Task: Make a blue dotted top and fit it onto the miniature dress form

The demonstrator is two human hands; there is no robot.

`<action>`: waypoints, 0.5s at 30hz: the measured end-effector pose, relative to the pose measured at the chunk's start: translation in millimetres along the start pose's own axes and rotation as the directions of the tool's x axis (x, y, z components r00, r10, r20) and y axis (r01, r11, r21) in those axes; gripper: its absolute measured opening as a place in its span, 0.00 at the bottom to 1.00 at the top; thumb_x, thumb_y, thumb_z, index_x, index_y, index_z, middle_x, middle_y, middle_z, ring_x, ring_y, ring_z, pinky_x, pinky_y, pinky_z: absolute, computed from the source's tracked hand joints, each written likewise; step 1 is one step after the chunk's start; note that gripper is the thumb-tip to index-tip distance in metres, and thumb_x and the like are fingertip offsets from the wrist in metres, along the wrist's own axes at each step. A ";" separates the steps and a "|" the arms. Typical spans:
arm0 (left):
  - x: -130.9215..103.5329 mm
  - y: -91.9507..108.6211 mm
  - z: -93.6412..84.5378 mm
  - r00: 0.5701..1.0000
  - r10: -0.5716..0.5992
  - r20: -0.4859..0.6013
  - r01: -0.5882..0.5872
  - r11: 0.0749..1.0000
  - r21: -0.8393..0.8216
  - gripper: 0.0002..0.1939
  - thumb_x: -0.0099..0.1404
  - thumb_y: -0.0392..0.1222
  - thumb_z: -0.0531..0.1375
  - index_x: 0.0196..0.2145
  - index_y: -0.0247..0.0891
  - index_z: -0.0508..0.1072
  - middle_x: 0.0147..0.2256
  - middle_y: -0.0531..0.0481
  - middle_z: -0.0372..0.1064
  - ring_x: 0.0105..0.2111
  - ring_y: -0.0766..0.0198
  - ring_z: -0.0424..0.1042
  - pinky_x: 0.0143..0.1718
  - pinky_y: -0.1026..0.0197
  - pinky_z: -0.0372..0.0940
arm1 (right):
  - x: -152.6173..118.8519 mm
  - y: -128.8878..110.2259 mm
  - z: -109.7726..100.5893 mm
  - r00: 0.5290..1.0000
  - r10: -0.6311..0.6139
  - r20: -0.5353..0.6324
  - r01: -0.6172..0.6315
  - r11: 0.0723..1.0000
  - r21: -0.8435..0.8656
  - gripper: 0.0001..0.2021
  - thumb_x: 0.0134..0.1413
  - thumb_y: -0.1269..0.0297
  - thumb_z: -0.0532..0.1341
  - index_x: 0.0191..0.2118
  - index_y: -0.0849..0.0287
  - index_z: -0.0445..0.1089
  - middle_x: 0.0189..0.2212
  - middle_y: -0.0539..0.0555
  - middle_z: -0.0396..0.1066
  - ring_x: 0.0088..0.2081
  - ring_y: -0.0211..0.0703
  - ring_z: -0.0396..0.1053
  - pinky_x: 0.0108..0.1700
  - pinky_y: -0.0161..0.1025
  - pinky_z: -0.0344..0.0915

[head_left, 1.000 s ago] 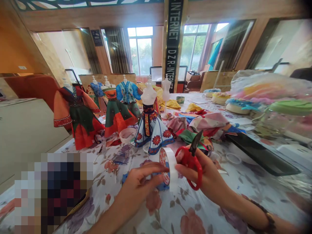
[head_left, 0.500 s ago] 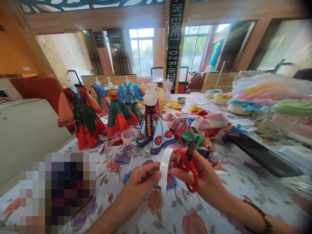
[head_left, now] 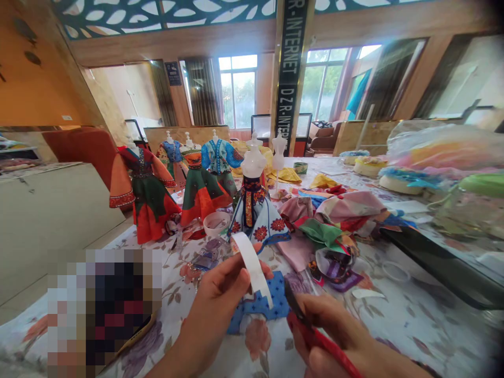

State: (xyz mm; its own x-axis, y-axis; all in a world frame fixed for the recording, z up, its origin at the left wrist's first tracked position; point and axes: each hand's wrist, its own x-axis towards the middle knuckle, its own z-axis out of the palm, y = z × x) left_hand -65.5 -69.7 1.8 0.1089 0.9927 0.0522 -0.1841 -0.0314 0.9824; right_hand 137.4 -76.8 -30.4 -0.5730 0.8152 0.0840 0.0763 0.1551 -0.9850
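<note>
Between the thumb and fingers of my left hand (head_left: 222, 296) is a curved white strip (head_left: 252, 262), its narrow cut end hanging down. My right hand (head_left: 334, 331) is closed around red-handled scissors (head_left: 328, 346), whose dark blades point up and left, apart from the strip. Under the strip, a blue patterned fabric piece (head_left: 277, 296) lies on the flowered tablecloth. Just beyond my hands stands a white mannequin (head_left: 253, 160) in a white and blue skirt (head_left: 258, 215) with red flowers.
More dressed mannequins (head_left: 145, 194) stand at the left. Fabric scraps (head_left: 346, 207) are heaped right of centre, near a black tray (head_left: 441, 268). A plastic bag (head_left: 444, 147) lies at the back right. A pixelated patch covers the lower left.
The scissors have turned from upright near the strip to pointing up-left, and my right hand has moved down and away. The strip has shifted left and tilted. The view has shifted slightly.
</note>
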 end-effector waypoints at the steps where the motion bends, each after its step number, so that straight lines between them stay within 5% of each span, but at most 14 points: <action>1: -0.3 0.8 0.2 1.000 0.019 -0.006 -0.019 1.000 -0.001 0.19 0.59 0.52 0.61 0.47 0.46 0.73 0.35 0.51 0.76 0.32 0.66 0.71 0.33 0.67 0.65 | -1.6 2.5 0.4 0.999 0.041 0.012 -0.041 0.999 -0.018 0.19 0.43 0.46 0.64 0.27 0.58 0.63 0.26 0.48 0.59 0.29 0.37 0.56 0.33 0.34 0.57; 8: -0.5 2.8 -0.1 0.996 0.038 -0.080 -0.044 0.996 -0.079 0.21 0.56 0.50 0.64 0.48 0.46 0.73 0.34 0.52 0.76 0.36 0.63 0.73 0.36 0.65 0.67 | -4.1 18.5 -4.0 0.988 0.130 0.088 -0.136 0.989 0.064 0.21 0.46 0.44 0.61 0.39 0.57 0.68 0.27 0.49 0.61 0.27 0.36 0.56 0.28 0.33 0.58; 15: 2.3 4.5 -0.6 0.999 -0.029 -0.046 0.018 0.977 -0.211 0.20 0.55 0.49 0.65 0.46 0.46 0.74 0.35 0.52 0.74 0.36 0.64 0.73 0.36 0.66 0.66 | 1.8 11.4 -2.5 0.990 0.075 0.118 -0.084 0.994 0.073 0.19 0.44 0.45 0.62 0.32 0.58 0.70 0.24 0.49 0.62 0.26 0.36 0.58 0.26 0.31 0.59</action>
State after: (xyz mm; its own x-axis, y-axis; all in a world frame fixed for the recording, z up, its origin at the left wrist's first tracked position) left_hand -66.6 -67.5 6.2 0.0693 0.9975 0.0158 -0.3844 0.0121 0.9231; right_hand 139.3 -72.2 -41.2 -0.6582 0.7528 -0.0082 0.0638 0.0449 -0.9970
